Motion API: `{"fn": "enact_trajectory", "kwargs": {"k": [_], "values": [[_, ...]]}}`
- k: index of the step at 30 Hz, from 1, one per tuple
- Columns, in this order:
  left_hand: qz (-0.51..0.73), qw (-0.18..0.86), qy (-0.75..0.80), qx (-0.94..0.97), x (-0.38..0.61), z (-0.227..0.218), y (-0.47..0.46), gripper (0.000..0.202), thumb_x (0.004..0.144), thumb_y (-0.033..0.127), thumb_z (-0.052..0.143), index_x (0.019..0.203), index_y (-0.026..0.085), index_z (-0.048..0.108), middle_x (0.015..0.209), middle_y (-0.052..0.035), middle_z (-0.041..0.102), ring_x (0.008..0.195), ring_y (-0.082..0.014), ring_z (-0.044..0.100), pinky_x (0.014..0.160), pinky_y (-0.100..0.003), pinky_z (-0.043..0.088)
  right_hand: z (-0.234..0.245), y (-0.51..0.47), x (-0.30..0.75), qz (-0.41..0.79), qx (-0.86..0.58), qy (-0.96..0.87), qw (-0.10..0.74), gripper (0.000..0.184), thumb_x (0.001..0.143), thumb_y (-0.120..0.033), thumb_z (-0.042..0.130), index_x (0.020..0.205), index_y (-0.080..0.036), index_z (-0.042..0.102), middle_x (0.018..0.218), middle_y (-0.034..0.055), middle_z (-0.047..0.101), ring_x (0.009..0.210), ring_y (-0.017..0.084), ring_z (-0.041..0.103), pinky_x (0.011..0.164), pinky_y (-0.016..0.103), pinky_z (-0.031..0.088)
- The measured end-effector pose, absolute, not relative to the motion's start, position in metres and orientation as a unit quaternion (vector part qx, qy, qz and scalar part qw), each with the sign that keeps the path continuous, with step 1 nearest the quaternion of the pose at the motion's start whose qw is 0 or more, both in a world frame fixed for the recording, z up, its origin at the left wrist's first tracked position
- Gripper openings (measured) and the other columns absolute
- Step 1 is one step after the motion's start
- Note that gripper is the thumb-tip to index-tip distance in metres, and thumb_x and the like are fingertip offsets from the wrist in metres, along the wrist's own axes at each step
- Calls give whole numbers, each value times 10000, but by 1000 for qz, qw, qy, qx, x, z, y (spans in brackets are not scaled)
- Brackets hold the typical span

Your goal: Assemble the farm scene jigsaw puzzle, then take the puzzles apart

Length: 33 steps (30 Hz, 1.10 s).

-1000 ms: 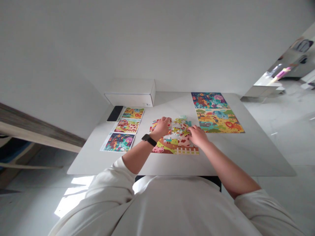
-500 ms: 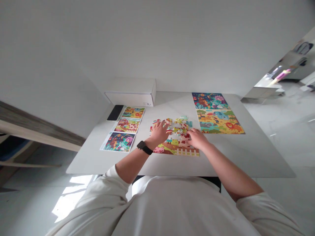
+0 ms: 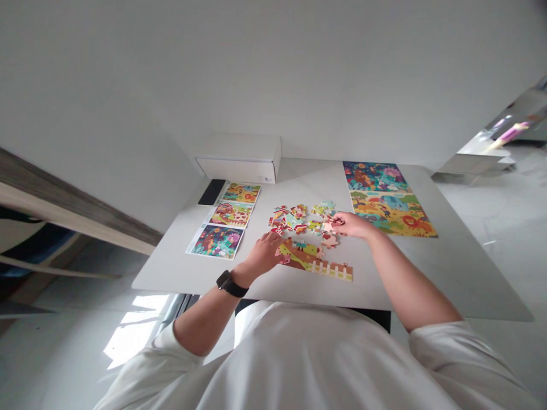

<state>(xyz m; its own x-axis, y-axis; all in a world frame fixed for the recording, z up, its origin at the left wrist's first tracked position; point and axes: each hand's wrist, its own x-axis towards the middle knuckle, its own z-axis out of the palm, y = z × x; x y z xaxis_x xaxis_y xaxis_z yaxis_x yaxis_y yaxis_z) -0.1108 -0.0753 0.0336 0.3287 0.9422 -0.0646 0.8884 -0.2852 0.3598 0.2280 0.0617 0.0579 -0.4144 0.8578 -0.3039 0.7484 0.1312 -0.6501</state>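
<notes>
The loose jigsaw pieces [image 3: 294, 219] lie flat and scattered on the table [image 3: 427, 285], red, yellow, teal and pink, spread between your two hands. A joined strip [image 3: 314, 261] of puzzle, with a white picket fence along its lower edge, sits just right of your left fingers [image 3: 271, 242] and below the pieces. Your left hand [image 3: 262, 256] is palm down with those fingers open and spread, reaching forward, the tips just beside the strip's left end and close to a red piece. A black watch [image 3: 231, 283] circles that wrist. Your right hand [image 3: 354, 225] stretches in from the other side, its fingers [image 3: 339, 219] curled over a pale pink piece at the right of the pile; you can't tell whether they grip it. Well left of your left fingers lie three printed cards [image 3: 231, 214], a phone [image 3: 211, 192] beyond them; well past your right fingers lie two larger puzzle pictures [image 3: 387, 199], and a white box [image 3: 238, 159] stands at the table's far edge.
</notes>
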Motion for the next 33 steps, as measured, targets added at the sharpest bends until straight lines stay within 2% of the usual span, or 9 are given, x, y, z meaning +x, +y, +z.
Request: {"fn": "enact_trajectory", "kwargs": {"k": [3, 8, 11, 14, 18, 21, 28, 31, 33], "values": [[70, 167, 571, 801, -110, 35, -74, 524, 962, 309, 752, 1471, 249, 642, 1479, -155, 623, 1351, -340, 604, 1179, -517, 490, 58, 68, 222, 292, -606, -736, 74, 182, 964, -284, 701, 1129, -208, 696, 1014, 54, 773, 798, 189, 681, 714, 266, 504], [66, 165, 554, 813, -116, 39, -69, 627, 908, 345, 829, 1493, 266, 618, 1484, -158, 626, 1393, -357, 576, 1191, -511, 478, 52, 56, 221, 113, -623, -764, 121, 387, 948, -302, 766, 1317, -225, 680, 1241, 142, 730, 1057, 267, 682, 945, 352, 527], [58, 167, 541, 822, -122, 44, -67, 679, 864, 336, 875, 1488, 274, 615, 1486, -150, 633, 1387, -360, 583, 1176, -490, 490, 53, 30, 223, 154, -590, -785, 108, 265, 1006, -303, 692, 1264, -243, 706, 1181, 104, 759, 1038, 252, 704, 916, 348, 535], [65, 158, 522, 836, -121, 49, -66, 681, 852, 335, 887, 1477, 282, 621, 1488, -149, 632, 1392, -367, 582, 1170, -494, 494, 56, -7, 220, 237, -546, -802, 41, 198, 994, -360, 733, 1159, -252, 723, 1100, 63, 783, 996, 233, 732, 867, 328, 542], [75, 169, 464, 866, -108, 49, -60, 656, 873, 374, 869, 1468, 265, 616, 1456, -137, 645, 1380, -341, 601, 1192, -453, 476, 53, -47, 207, 213, -521, -826, -42, 545, 828, -393, 919, 1294, -227, 688, 1429, 140, 685, 1289, 338, 668, 1044, 414, 532], [58, 175, 448, 875, -99, 45, -50, 694, 846, 382, 885, 1467, 239, 610, 1412, -143, 658, 1337, -335, 619, 1163, -422, 489, 49, -56, 193, 184, -528, -827, -50, 614, 866, -398, 892, 1398, -218, 644, 1531, 172, 596, 1368, 371, 618, 1107, 454, 509], [28, 173, 452, 875, -95, 38, -26, 988, 623, 389, 1015, 1508, 255, 596, 1412, -146, 633, 1292, -372, 602, 1095, -434, 508, 50, -37, 168, 168, -531, -829, -44, 537, 813, -380, 939, 1260, -217, 690, 1411, 178, 612, 1344, 371, 601, 1065, 427, 515], [35, 168, 435, 884, -94, 38, -19, 881, 629, 360, 1009, 1428, 242, 655, 1350, -137, 686, 1281, -357, 624, 1126, -424, 485, 51, -29, 166, 185, -535, -824, -37, 463, 816, -309, 925, 1203, -208, 691, 1303, 153, 675, 1227, 326, 657, 972, 369, 518], [48, 178, 422, 888, -94, 40, -16, 667, 708, 335, 959, 1320, 240, 713, 1284, -120, 730, 1259, -326, 660, 1129, -401, 484, 50, -23, 167, 222, -535, -815, -27, 419, 843, -261, 891, 1206, -205, 689, 1127, 104, 730, 1054, 271, 698, 862, 327, 508]]}}
